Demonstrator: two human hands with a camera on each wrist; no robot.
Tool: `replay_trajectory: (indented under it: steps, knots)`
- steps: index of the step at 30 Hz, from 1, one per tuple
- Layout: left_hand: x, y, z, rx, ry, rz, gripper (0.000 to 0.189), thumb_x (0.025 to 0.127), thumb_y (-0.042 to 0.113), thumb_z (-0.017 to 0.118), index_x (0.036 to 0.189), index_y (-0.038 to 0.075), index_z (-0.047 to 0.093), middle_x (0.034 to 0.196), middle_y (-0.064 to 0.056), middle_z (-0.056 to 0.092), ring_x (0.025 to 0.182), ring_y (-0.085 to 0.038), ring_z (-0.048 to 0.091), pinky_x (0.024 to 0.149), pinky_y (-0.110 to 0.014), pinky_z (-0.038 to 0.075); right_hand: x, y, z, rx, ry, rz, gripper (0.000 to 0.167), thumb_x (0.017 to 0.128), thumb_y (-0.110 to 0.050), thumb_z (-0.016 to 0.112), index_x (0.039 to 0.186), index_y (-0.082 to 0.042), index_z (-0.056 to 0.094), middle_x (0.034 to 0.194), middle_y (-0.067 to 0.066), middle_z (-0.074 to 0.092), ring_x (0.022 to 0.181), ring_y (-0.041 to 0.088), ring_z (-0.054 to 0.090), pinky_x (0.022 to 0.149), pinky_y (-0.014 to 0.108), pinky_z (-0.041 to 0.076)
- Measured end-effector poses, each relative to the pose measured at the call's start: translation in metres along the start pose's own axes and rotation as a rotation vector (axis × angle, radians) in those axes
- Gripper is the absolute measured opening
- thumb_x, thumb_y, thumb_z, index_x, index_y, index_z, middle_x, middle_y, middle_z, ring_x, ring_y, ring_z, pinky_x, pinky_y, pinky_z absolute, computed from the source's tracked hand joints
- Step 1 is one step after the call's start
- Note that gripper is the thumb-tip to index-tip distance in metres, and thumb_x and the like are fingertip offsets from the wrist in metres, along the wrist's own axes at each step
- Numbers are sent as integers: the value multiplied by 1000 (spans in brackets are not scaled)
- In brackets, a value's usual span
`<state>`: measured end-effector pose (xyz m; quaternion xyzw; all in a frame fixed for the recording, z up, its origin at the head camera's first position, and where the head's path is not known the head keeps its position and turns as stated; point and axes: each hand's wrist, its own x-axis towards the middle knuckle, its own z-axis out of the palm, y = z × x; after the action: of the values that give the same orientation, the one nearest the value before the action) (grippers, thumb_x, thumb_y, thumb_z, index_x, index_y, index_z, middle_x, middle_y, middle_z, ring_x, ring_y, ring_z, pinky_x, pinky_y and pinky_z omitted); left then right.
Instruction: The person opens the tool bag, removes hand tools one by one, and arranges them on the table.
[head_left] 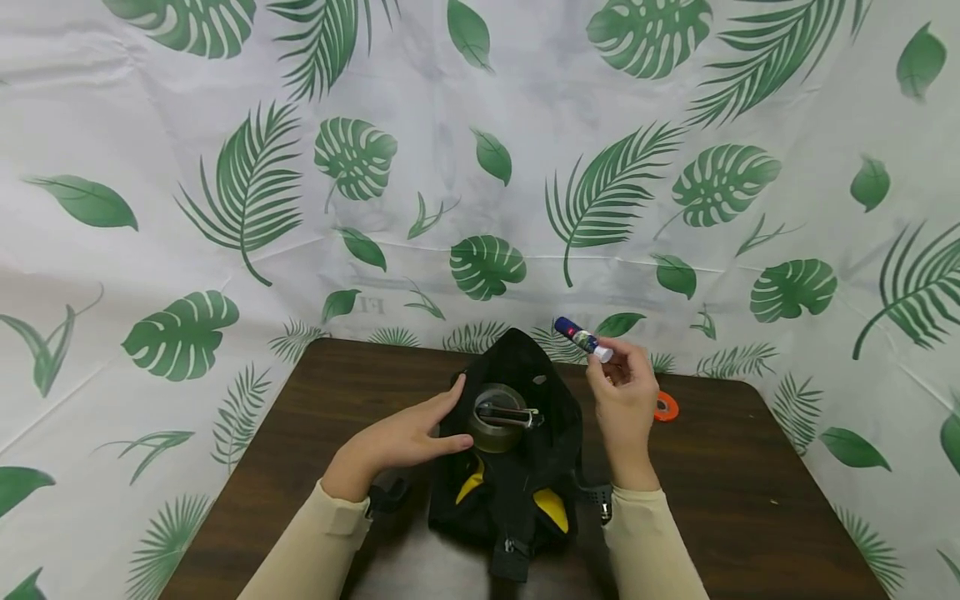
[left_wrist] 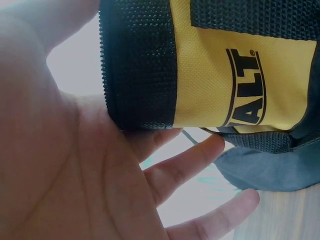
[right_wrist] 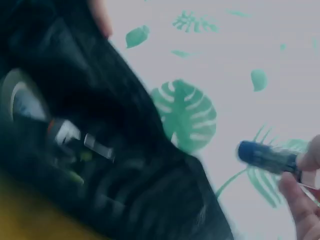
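Note:
A black and yellow tool bag (head_left: 525,492) stands on the table with its mouth open. My left hand (head_left: 397,442) lies against its left rim, fingers spread and fairly straight. In the left wrist view the bag's yellow side (left_wrist: 210,80) touches my palm, and one finger is partly hidden behind it. My right hand (head_left: 627,400) pinches a blue glue stick (head_left: 579,337) by its white end, raised beside the bag's upper right edge. Inside the bag are a roll of clear tape (head_left: 495,437) and a slim metallic tool (head_left: 510,415), its kind unclear.
An orange ring-shaped item (head_left: 666,407) lies on the dark wooden table (head_left: 720,467), partly behind my right hand. A white sheet with green leaf prints (head_left: 487,267) hangs beyond the table's back edge. Small metallic items (right_wrist: 65,132) look blurred inside the bag in the right wrist view.

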<state>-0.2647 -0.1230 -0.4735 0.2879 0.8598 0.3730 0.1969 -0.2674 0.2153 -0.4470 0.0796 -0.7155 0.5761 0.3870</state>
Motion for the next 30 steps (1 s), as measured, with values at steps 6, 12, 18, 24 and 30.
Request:
replay_trajectory:
  steps: [6, 12, 18, 24, 30]
  knots:
    - [1, -1, 1, 0, -1, -3, 105, 102, 74, 59, 175, 38, -8, 184, 3, 6, 171, -28, 17, 136, -59, 24, -3, 22, -24, 24, 109, -42, 28, 98, 3, 76, 126, 3, 76, 112, 1, 64, 97, 11, 67, 88, 13, 59]
    - [2, -1, 1, -6, -11, 9, 104, 103, 73, 58, 175, 35, -8, 184, 2, 4, 171, -29, 16, 135, -60, 24, -11, 40, -43, -34, 312, -166, 23, 99, 1, 75, 118, 15, 74, 105, -4, 63, 84, 7, 60, 71, 10, 51]
    - [2, -1, 0, 3, -8, 8, 104, 104, 73, 57, 176, 33, -7, 185, -1, 5, 171, -31, 16, 135, -61, 24, -18, 92, -68, 67, 462, -197, 28, 97, 7, 75, 117, 24, 66, 109, 0, 58, 83, 10, 61, 63, 13, 55]
    - [2, -2, 1, 6, -8, 13, 104, 104, 72, 58, 176, 34, -7, 185, -2, 5, 171, -31, 16, 135, -60, 24, -18, 142, -107, 21, 491, -20, 33, 95, 5, 80, 122, 19, 66, 114, 1, 57, 91, 10, 63, 74, 13, 57]
    - [2, -1, 2, 8, -4, 16, 105, 104, 72, 59, 176, 33, -7, 185, -2, 5, 171, -31, 16, 136, -60, 23, -18, 164, -146, -23, 480, 90, 35, 95, 5, 79, 124, 18, 66, 112, 0, 59, 86, 8, 67, 76, 11, 58]
